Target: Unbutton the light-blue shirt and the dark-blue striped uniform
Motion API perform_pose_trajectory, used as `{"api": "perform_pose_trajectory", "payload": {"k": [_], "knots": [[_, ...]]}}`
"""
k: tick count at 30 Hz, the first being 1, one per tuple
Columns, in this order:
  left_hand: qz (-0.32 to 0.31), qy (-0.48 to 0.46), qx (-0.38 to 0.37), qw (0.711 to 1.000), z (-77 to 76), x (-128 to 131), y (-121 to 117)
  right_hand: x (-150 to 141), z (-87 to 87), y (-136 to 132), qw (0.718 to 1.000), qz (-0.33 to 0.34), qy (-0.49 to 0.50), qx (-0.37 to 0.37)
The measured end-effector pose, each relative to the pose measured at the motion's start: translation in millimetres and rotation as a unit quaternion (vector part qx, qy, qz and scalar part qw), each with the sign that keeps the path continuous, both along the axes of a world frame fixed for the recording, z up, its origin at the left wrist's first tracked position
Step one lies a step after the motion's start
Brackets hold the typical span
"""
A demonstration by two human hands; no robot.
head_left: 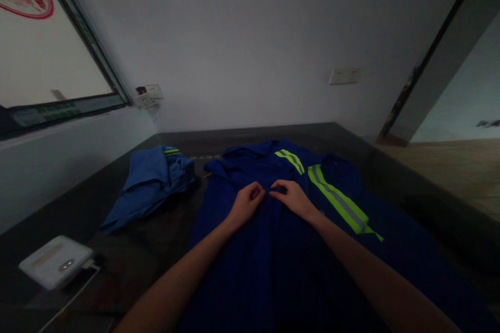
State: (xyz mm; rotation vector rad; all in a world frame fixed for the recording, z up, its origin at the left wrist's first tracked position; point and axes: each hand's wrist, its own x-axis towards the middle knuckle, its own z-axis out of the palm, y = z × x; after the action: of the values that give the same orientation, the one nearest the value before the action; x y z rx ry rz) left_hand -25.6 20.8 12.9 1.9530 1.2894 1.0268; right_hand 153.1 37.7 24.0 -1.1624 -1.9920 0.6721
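A dark blue work shirt with yellow-green reflective stripes lies spread flat on a dark table, collar away from me. My left hand and my right hand meet at the shirt's front opening, below the collar. Both hands have curled fingers pinching the fabric edges at the placket. What sits between the fingertips is too small and dark to make out beyond the cloth.
A second, lighter blue garment lies crumpled at the left of the shirt. A white box-shaped device with a cable sits at the near left. Wall sockets are at the back left, a doorway at the right.
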Motion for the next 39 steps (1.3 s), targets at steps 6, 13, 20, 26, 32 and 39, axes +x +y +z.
{"api": "perform_pose_trajectory", "payload": {"k": [6, 13, 20, 26, 32, 39], "knots": [[0.031, 0.116, 0.094, 0.988, 5.0, 0.3, -6.4, -0.1, -0.7, -0.3, 1.0, -0.019, -0.003, -0.002], [0.046, 0.168, 0.122, 0.977, 4.0, 1.5, -10.0, -10.1, -0.5, -15.9, 0.987, -0.052, -0.1, 0.112], [0.055, 0.147, 0.112, 0.981, -2.4, 2.9, -7.2, -17.5, 2.9, -30.2, 0.962, -0.04, -0.2, 0.182], [0.041, 0.075, 0.092, 0.992, -5.6, 4.0, -5.6, -14.1, 2.9, -26.5, 0.962, -0.059, -0.183, 0.196], [0.045, 0.036, 0.091, 0.994, -6.5, 4.7, -4.4, -14.7, 2.5, -27.1, 0.945, -0.081, -0.201, 0.243], [0.055, 0.04, 0.11, 0.992, -11.0, 4.9, -1.4, -15.1, 0.9, -27.1, 0.916, -0.071, -0.245, 0.309]]}}
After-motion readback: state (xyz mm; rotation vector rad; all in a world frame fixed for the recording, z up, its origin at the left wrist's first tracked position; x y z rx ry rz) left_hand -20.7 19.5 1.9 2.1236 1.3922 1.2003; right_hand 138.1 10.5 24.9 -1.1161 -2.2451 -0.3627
